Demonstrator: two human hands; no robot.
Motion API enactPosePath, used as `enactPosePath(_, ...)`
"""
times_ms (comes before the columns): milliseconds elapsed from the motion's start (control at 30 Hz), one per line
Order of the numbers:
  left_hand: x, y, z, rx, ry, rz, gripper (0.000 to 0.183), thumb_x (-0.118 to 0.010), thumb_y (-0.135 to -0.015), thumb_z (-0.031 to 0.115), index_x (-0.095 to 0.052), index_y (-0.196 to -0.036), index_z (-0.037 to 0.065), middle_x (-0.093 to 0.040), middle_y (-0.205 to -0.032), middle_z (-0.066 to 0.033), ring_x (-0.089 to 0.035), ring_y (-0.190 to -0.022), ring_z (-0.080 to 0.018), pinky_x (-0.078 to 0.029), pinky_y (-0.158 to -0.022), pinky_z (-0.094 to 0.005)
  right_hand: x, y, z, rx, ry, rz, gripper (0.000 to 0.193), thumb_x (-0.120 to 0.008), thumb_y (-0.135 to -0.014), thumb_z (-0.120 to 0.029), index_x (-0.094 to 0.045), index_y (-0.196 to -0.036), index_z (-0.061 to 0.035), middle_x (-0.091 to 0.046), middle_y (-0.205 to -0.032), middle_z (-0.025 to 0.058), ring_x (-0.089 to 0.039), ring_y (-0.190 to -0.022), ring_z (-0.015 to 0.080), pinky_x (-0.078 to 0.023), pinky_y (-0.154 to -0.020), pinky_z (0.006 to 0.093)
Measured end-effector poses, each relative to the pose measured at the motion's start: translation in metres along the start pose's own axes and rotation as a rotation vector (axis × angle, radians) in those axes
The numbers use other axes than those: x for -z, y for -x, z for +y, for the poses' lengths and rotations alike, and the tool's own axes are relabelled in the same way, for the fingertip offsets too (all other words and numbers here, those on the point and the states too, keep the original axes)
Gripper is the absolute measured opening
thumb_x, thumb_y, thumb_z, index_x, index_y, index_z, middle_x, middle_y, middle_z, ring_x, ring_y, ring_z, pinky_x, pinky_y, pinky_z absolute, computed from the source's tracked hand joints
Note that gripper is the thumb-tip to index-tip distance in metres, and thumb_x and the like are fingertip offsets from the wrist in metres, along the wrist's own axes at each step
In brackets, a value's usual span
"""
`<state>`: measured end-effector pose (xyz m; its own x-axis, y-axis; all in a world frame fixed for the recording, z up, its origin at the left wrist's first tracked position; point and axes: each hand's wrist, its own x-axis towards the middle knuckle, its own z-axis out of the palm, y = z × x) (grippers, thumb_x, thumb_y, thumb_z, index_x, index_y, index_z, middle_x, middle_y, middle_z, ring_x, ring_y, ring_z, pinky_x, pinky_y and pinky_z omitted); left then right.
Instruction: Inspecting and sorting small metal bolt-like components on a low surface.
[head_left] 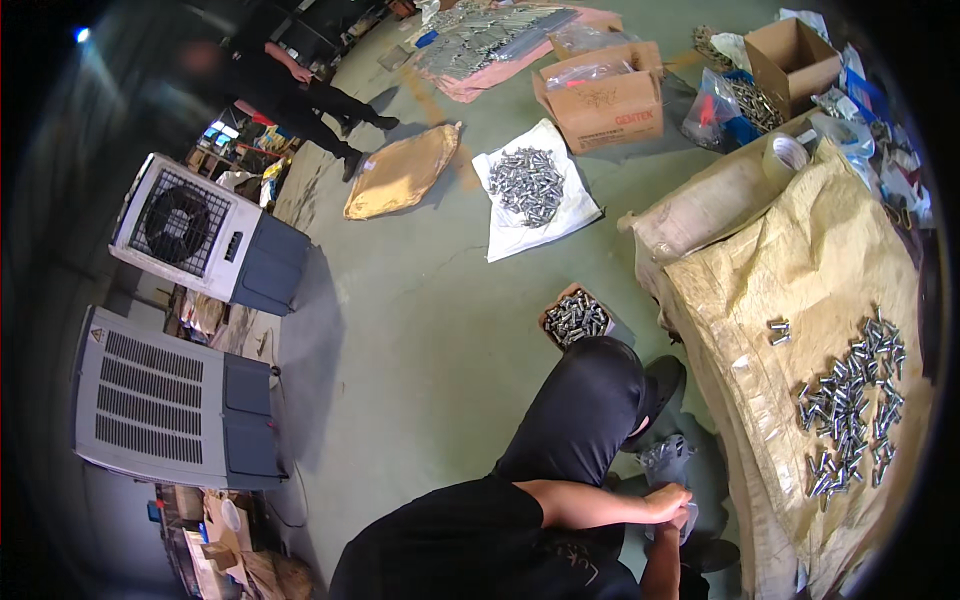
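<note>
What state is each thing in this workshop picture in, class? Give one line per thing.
Left hand: closed on the plastic bag
Right hand: closed, beside the left
Clear plastic bag: held, contents unclear
Small cardboard box: open, filled with metal pieces
White sack: spread flat, bearing a pile
Yellowish sheet: creased, spread out
Metal fasteners: loose, scattered
Large cardboard box: open
Fan cooler: running or off, cannot tell

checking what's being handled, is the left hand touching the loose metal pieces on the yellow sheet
Apart. The head view shows the left hand well left of the loose metal pieces, with bare yellow sheet between.
</note>
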<state>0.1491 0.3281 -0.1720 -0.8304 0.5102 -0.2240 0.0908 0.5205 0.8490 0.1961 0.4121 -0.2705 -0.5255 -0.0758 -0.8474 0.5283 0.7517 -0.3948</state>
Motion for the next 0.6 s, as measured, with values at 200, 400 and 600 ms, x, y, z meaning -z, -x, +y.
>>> enactPosePath(200, 0.005, -0.002, -0.008, 0.027, 0.016, 0.036, 0.014, -0.059, -0.065, 0.006, -0.052, -0.074, -0.003, -0.054, -0.080, -0.0204, -0.052, -0.082, -0.0371, -0.041, -0.074, -0.0415, -0.025, -0.055, 0.077, 0.279, 0.807, 0.302, 0.029, -0.053, -0.078, -0.031, -0.056, -0.100, -0.0125, -0.059, -0.102, 0.0083, -0.058, -0.090, 0.0187, -0.047, -0.072, 0.0311)
enactPosePath(400, 0.013, 0.010, -0.019, -0.024, -0.001, 0.086, 0.013, -0.059, -0.064, 0.004, -0.051, -0.072, -0.004, -0.053, -0.076, -0.0217, -0.052, -0.078, -0.0377, -0.041, -0.072, -0.0420, -0.017, -0.021, 0.076, 0.167, 0.191, 0.321, 0.015, -0.054, -0.077, -0.009, -0.058, -0.085, 0.0029, -0.062, -0.072, 0.0166, -0.061, -0.050, 0.0267, -0.049, -0.040, 0.0351)
enactPosePath(600, 0.010, 0.012, -0.023, -0.016, -0.065, 0.013, 0.017, -0.061, -0.068, 0.010, -0.050, -0.075, -0.001, -0.052, -0.078, -0.0198, -0.051, -0.077, -0.0372, -0.041, -0.070, -0.0426, 0.004, 0.028, 0.050, -0.051, 0.236, 0.440, 0.010, -0.057, -0.072, -0.004, -0.057, -0.073, 0.0059, -0.060, -0.060, 0.0173, -0.061, -0.048, 0.0256, -0.048, -0.038, 0.0333)
